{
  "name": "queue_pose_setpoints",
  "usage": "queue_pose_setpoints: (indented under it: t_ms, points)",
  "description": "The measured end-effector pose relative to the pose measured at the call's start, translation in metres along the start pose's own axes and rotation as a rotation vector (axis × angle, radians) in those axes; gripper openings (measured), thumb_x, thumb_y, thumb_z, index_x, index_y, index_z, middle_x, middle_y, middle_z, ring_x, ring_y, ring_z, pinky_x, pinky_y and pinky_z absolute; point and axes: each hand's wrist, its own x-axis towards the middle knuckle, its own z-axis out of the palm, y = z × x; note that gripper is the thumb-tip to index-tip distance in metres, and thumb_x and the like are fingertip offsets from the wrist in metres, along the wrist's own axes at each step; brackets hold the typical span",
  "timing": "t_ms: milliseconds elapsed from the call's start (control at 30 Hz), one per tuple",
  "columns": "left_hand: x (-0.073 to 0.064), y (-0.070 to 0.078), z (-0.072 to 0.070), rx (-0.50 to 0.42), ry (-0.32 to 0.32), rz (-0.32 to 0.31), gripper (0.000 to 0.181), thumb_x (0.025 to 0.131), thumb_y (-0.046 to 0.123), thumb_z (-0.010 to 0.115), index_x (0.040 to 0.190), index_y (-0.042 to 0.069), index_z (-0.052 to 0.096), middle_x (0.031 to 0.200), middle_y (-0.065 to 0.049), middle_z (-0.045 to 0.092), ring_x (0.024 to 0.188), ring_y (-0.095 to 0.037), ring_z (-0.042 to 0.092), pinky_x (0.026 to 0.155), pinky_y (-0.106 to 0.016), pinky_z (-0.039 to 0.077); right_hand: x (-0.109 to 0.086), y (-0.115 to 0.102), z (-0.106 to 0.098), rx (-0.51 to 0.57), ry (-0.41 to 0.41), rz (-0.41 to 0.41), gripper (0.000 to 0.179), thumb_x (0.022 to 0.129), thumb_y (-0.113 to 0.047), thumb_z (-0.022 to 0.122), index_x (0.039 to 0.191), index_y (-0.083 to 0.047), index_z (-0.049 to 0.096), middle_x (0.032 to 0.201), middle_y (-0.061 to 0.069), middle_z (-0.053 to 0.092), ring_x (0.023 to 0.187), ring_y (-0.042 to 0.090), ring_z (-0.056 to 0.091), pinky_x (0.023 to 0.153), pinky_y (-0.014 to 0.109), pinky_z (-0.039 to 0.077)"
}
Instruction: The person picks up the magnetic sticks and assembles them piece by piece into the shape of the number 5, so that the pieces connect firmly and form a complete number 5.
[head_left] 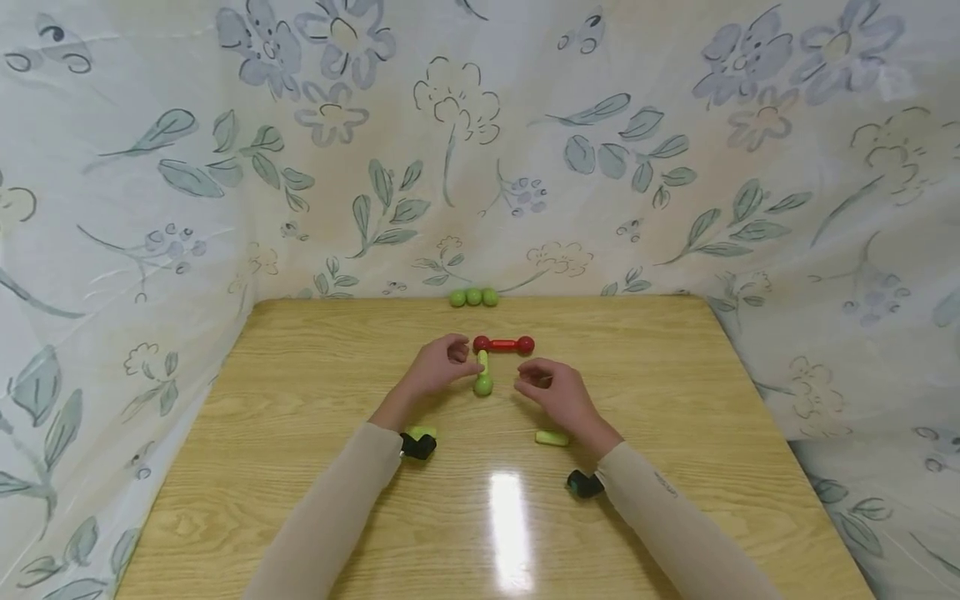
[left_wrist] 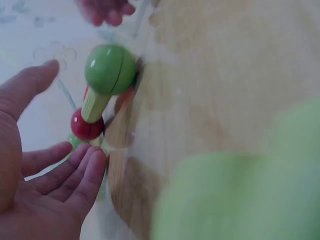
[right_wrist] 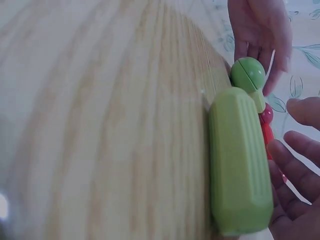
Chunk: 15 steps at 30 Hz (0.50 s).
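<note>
Green rod [head_left: 483, 358] lies mid-table, pointing toward the person: green ball [head_left: 483, 387] at its near end, left red ball [head_left: 482, 343] at its far end. Contact shows at both ends; whether it's locked or just butted up, can't tell. Red rod [head_left: 503, 345] runs right from that same ball to right red ball [head_left: 526, 344], so the lot makes a corner.

Left hand [head_left: 438, 365] is at the corner, thumb and fingers apart, nothing gripped. Fingertips are right by left red ball; can't tell if they touch. Right hand [head_left: 555, 393] sits off to the right, fingers loosely bent, thumb apart, holding nothing.

My read: step in hand is seating or squaring the corner. Steady left red ball with the left fingers, press green ball straight along the rod's axis. No sideways push: balls could roll and swing the red rod out of line. Check the angle before letting go.

Spares: right light-green rod [head_left: 551, 437] near the right forearm, left light-green rod [head_left: 423, 432] partly hidden by the left wrist camera [head_left: 420, 447]. Watch sleeve and camera clearance there. Three green balls [head_left: 474, 297] wait at the table's [head_left: 337, 312] far edge.
</note>
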Motion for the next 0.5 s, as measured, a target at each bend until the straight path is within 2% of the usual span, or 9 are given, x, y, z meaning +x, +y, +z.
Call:
queue_pose_setpoints:
  t_ms: [233, 333, 500]
  points:
    - [-0.024, 0.007, 0.010, 0.043, -0.033, 0.055, 0.055, 0.091, 0.029, 0.092, 0.130, 0.000, 0.067, 0.113, -0.009, 0.070, 0.100, -0.021, 0.065, 0.091, -0.039, 0.057, -0.005, 0.000, -0.009, -0.009, -0.005, -0.015, 0.033, 0.099, -0.022, 0.084, 0.127, -0.007, 0.077, 0.112, 0.000, 0.076, 0.101, 0.020, 0.069, 0.092, 0.044, 0.057]
    - [-0.030, 0.009, 0.015, 0.089, -0.026, 0.076, 0.050, 0.092, 0.029, 0.091, 0.126, 0.001, 0.068, 0.109, -0.007, 0.071, 0.097, -0.020, 0.065, 0.089, -0.039, 0.057, -0.009, 0.000, -0.013, -0.021, -0.007, -0.025, 0.034, 0.099, -0.022, 0.084, 0.127, -0.006, 0.076, 0.114, 0.002, 0.076, 0.102, 0.021, 0.069, 0.092, 0.044, 0.057]
    - [-0.034, 0.010, 0.022, 0.142, -0.009, 0.071, 0.046, 0.091, 0.027, 0.091, 0.123, 0.003, 0.069, 0.107, -0.003, 0.071, 0.097, -0.017, 0.065, 0.088, -0.036, 0.057, -0.021, 0.004, -0.021, -0.067, -0.050, -0.058, 0.037, 0.098, -0.023, 0.085, 0.130, -0.006, 0.076, 0.118, 0.004, 0.076, 0.103, 0.022, 0.068, 0.091, 0.044, 0.057]
